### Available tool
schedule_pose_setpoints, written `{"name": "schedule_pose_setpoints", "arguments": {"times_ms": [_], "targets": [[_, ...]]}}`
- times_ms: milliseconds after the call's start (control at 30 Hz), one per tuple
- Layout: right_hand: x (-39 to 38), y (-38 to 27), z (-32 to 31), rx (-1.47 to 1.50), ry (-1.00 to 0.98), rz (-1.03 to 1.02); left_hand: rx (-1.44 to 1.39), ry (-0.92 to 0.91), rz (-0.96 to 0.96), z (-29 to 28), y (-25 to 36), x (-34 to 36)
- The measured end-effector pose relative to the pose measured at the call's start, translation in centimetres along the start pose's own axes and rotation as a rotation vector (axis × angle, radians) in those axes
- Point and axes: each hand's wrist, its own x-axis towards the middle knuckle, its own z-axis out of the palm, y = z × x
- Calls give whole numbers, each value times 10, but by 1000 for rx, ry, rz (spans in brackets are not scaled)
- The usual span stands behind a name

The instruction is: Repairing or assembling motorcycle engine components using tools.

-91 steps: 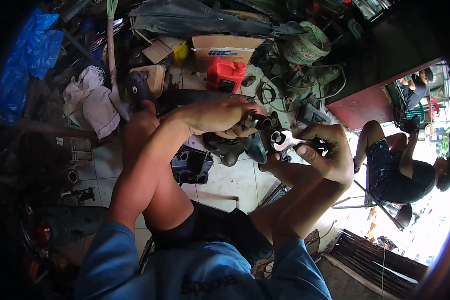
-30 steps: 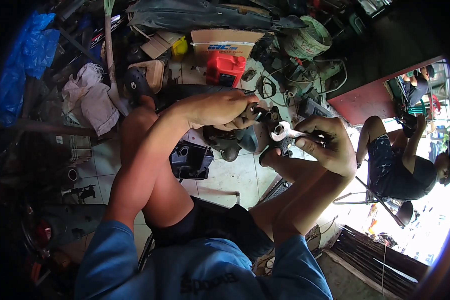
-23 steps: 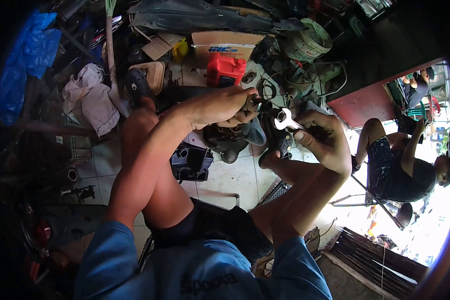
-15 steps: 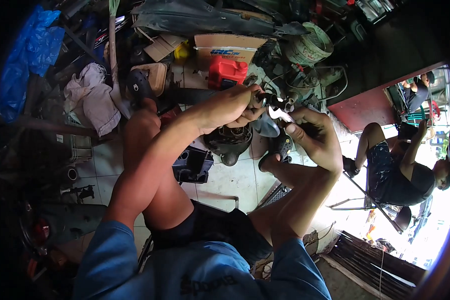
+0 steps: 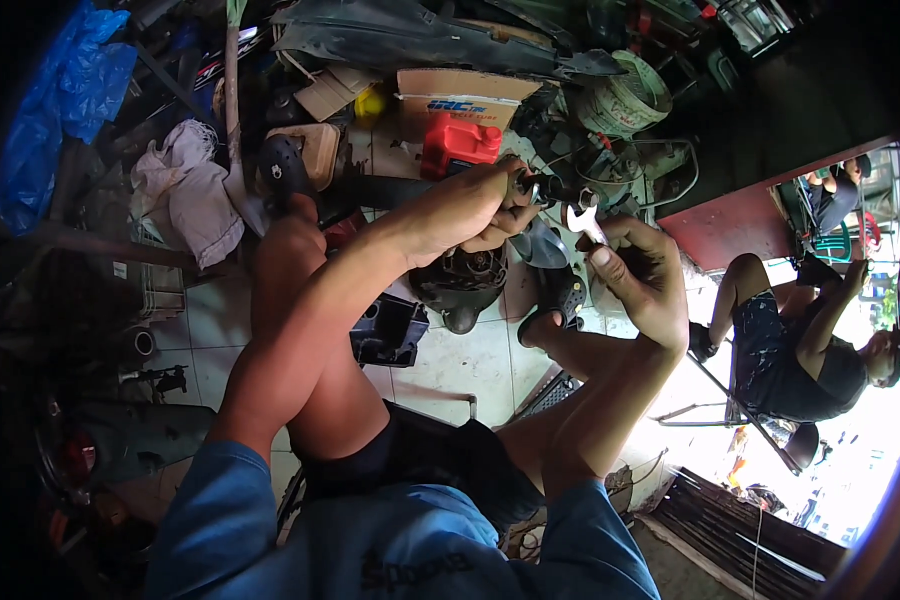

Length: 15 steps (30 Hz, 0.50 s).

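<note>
My left hand [image 5: 482,208] is closed around a dark metal part [image 5: 552,188] with a short shiny cylinder, held out at arm's length above my legs. My right hand [image 5: 638,280] grips a shiny wrench [image 5: 585,226], its open-ended head raised close beside that part; whether they touch I cannot tell. Below my hands a dark, grimy rounded housing [image 5: 455,300] sits on the tiled floor [image 5: 450,360], partly hidden by my left hand. A black plastic box [image 5: 395,338] lies left of it, between my legs.
A red jug [image 5: 458,140], a cardboard box [image 5: 465,90], a whitish bucket [image 5: 630,95] and piled parts crowd the far side. White cloths [image 5: 195,205] and a blue plastic bag [image 5: 55,100] lie left. At right, another person [image 5: 810,360] sits near a dark red panel [image 5: 720,230].
My left hand and the metal part have moved up and to the right. My right hand has risen and shifted slightly left, turning the wrench more upright. The other person sits slightly lower in view.
</note>
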Motion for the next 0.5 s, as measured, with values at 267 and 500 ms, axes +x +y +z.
{"name": "schedule_pose_setpoints", "arguments": {"times_ms": [267,500], "targets": [[1,-5,3,2,11,32,73,75,123,5,-3,2],[6,-5,10,-4,68,138,75,267,224,7,-2,9]]}}
